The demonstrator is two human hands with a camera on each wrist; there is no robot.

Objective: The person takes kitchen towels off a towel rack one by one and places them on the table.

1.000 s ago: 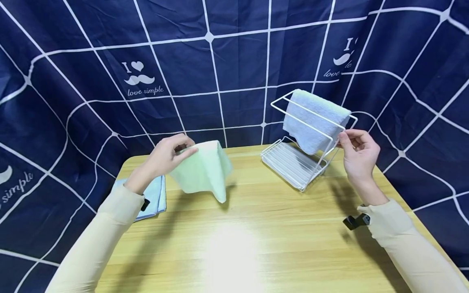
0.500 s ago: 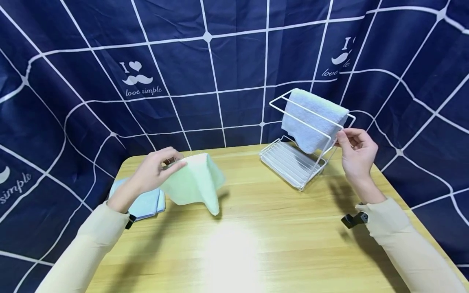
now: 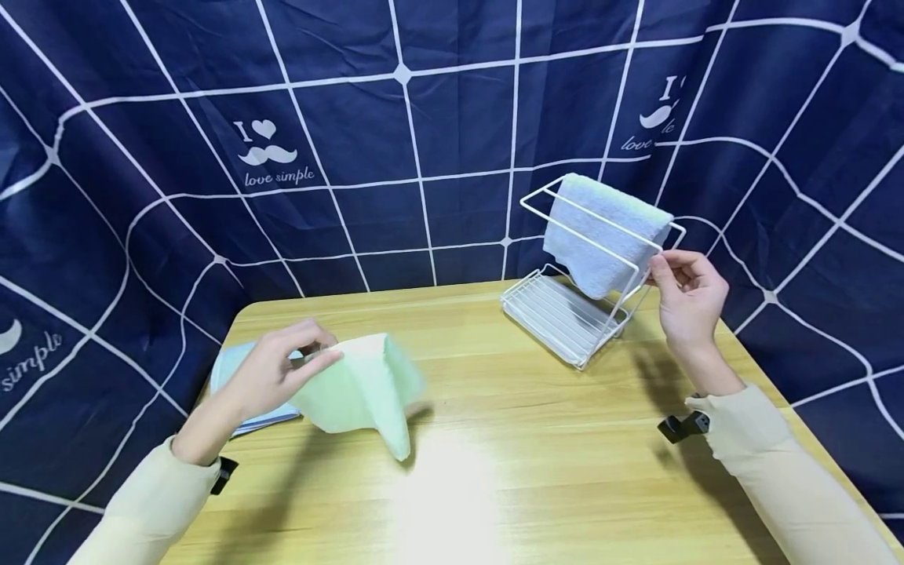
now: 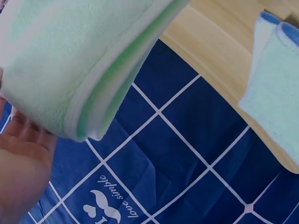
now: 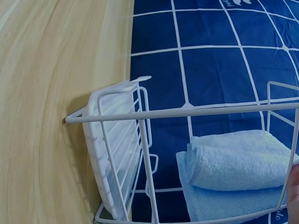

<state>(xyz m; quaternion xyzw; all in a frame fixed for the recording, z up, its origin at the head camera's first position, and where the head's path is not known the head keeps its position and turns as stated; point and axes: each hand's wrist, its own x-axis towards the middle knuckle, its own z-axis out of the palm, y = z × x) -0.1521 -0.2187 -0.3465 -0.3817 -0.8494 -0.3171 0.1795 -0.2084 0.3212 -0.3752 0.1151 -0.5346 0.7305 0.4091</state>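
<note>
Between thumb and fingers my left hand (image 3: 282, 365) pinches a folded pale green towel (image 3: 360, 384), which hangs down over the left part of the table. The left wrist view shows the towel's layered edges (image 4: 98, 98) close up. At the right, my right hand (image 3: 692, 294) pinches the upper frame of a white wire rack (image 3: 558, 322). Over the rack's top bars a light blue towel (image 3: 603, 227) is draped; its folded layers show in the right wrist view, with a fingertip (image 5: 293, 186) at the frame's edge.
A folded light blue cloth (image 3: 233, 369) with darker blue edging lies at the table's left side, partly behind my left hand. The wooden table (image 3: 537, 455) ends against a dark blue curtain (image 3: 459, 141) with white grid lines, at the back and both sides.
My left hand has moved left and toward me, lower in the head view, carrying the green towel. My right hand and the rack have stayed in place.
</note>
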